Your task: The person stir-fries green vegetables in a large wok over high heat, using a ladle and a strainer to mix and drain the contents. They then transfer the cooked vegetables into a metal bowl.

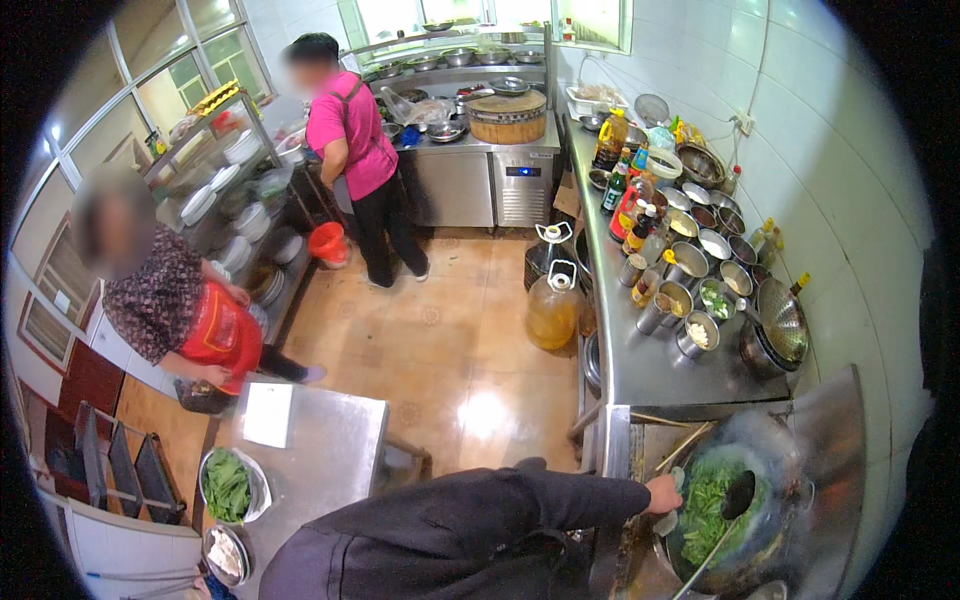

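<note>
My left arm, in a black sleeve, reaches across the lower middle to the stove at the right. There my left hand is closed on a pale folded cloth at the near rim of a large wok. Chopped leafy greens lie in the wok under steam. A ladle rests its dark bowl over the greens, and its long handle runs down out of the lower edge. My right hand is outside the picture.
A steel counter beyond the wok carries seasoning pots, bottles and strainers. An oil jug stands on the floor beside it. Behind me, a steel table holds a bowl of greens. Two people stand near the dish shelves.
</note>
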`<state>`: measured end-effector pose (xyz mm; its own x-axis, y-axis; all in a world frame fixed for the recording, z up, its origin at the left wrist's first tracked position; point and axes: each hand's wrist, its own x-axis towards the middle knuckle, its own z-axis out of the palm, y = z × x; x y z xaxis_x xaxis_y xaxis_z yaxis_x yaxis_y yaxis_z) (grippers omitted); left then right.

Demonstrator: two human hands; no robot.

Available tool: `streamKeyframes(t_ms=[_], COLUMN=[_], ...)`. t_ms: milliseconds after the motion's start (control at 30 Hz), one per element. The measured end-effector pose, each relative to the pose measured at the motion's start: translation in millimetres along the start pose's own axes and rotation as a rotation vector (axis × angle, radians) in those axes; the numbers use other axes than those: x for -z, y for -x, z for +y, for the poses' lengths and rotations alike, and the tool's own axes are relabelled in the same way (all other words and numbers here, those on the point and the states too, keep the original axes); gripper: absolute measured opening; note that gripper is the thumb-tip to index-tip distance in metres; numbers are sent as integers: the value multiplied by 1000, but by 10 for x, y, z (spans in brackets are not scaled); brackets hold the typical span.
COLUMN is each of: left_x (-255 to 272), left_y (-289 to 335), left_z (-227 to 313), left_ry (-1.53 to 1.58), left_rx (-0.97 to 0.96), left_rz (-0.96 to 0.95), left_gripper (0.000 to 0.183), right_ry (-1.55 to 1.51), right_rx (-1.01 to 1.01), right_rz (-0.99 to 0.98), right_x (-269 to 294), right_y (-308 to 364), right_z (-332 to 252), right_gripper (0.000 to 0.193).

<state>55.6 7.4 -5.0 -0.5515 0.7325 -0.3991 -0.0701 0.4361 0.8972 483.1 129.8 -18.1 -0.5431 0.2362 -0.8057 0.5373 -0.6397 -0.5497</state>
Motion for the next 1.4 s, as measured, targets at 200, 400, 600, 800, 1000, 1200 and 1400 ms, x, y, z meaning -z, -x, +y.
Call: streamKeyframes(t_ms=[200, 400, 600, 800, 1000, 1200, 1400], left_x=[-46, 83, 557, 685, 303, 314, 320], left_y=[-35, 40, 315, 346, -327, -40, -126], left_z=[-103, -157, 104, 131, -394, 130, 227], left_ry=[74, 81, 180, 570, 459, 543, 441], left_rx=[-69, -6, 15, 125, -73, 130, 251], left_rz=[90, 56, 22, 3, -32, -171, -190], left_gripper=[45, 67, 74, 57, 39, 37, 52], right_ry=[-528, 126, 277, 315, 286, 169, 92], right_rx=[-70, 212, 303, 313, 333, 337, 347], right_rz=[-507, 75, 155, 147, 144, 271, 344], right_x=[363, -876, -1726, -1877, -1955, -1850, -1848], right_y=[-265, 166, 247, 199, 207, 423, 564], right_z=[97, -433, -843, -944, -933, -714, -562], right_gripper=[56, 47, 46, 45, 44, 43, 42])
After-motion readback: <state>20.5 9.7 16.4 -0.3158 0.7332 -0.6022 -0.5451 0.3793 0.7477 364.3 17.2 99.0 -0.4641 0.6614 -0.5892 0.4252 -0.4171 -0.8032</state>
